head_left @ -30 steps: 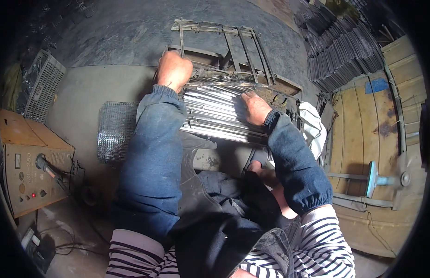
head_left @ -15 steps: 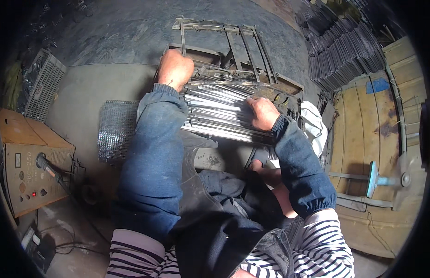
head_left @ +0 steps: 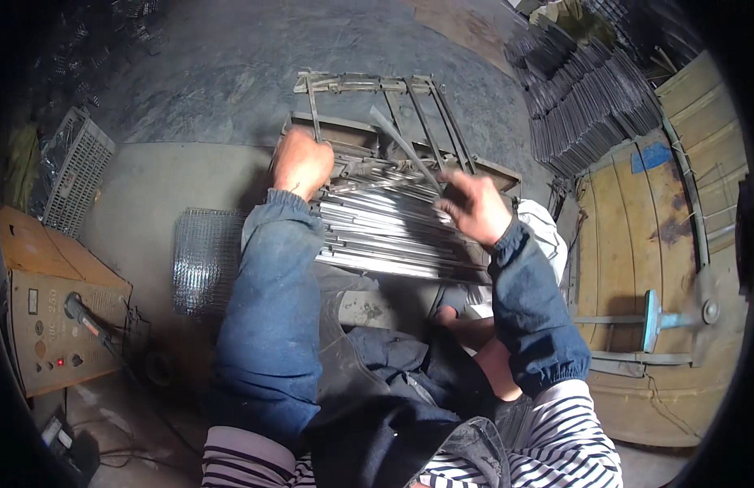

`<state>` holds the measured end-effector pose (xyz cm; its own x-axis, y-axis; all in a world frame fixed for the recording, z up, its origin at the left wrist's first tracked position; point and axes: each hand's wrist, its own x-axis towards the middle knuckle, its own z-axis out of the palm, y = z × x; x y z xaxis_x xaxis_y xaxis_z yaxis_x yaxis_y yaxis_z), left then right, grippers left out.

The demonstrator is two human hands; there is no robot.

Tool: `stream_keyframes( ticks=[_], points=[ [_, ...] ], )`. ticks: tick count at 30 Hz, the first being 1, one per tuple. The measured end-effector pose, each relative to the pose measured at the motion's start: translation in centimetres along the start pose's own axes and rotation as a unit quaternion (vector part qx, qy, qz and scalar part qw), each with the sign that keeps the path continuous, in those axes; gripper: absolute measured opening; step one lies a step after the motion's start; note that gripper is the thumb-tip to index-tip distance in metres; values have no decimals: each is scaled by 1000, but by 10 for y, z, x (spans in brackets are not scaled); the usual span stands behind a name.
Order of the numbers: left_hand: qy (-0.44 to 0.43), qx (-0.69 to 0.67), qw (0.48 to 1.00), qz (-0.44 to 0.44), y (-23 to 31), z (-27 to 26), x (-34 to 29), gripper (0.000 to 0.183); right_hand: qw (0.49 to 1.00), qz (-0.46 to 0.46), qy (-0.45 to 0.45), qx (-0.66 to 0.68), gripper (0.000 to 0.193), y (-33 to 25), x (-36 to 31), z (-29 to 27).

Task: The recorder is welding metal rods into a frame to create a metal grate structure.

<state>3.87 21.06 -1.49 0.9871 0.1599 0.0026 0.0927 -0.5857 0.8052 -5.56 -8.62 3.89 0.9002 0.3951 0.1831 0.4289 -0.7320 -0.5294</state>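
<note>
My left hand [head_left: 302, 163] is closed in a fist at the left bar of an upright metal frame [head_left: 418, 110], and the bar runs down into the fist. My right hand [head_left: 477, 205] pinches a thin flat metal strip [head_left: 405, 146] by its lower end, and the strip slants up to the left in front of the frame. Below both hands, a pile of shiny metal strips [head_left: 385, 232] lies side by side in a low tray. The fingertips of my left hand are hidden behind its back.
A wire mesh panel [head_left: 204, 260] lies to the left. Farther left stand an orange machine box [head_left: 64, 301] with a cable and a grey plastic crate [head_left: 72, 167]. Stacked dark mesh panels [head_left: 584, 106] stand at the back right, beside a yellowish panelled surface [head_left: 617, 220] with a blue clamp-like part [head_left: 653, 320].
My right hand has lifted a metal strip out of the pile and holds it slanting upward. My left hand stays at the frame's bar. The whole view has shifted slightly.
</note>
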Motion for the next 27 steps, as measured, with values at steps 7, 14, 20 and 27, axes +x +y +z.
stream_keyframes(
  ticks=[7,14,20,27],
  points=[
    [-15,2,1000,20,4,10,5,33,991,-9,21,-132,33,36,103,-5],
    [-6,25,1000,17,14,7,-2,32,983,9,-58,-173,22,28,138,34],
    [-2,22,999,35,12,9,4,33,987,14,-46,-156,28,32,138,31],
    [-2,33,999,0,6,-1,1,33,986,-149,-48,-60,10,-11,57,44]
  ],
)
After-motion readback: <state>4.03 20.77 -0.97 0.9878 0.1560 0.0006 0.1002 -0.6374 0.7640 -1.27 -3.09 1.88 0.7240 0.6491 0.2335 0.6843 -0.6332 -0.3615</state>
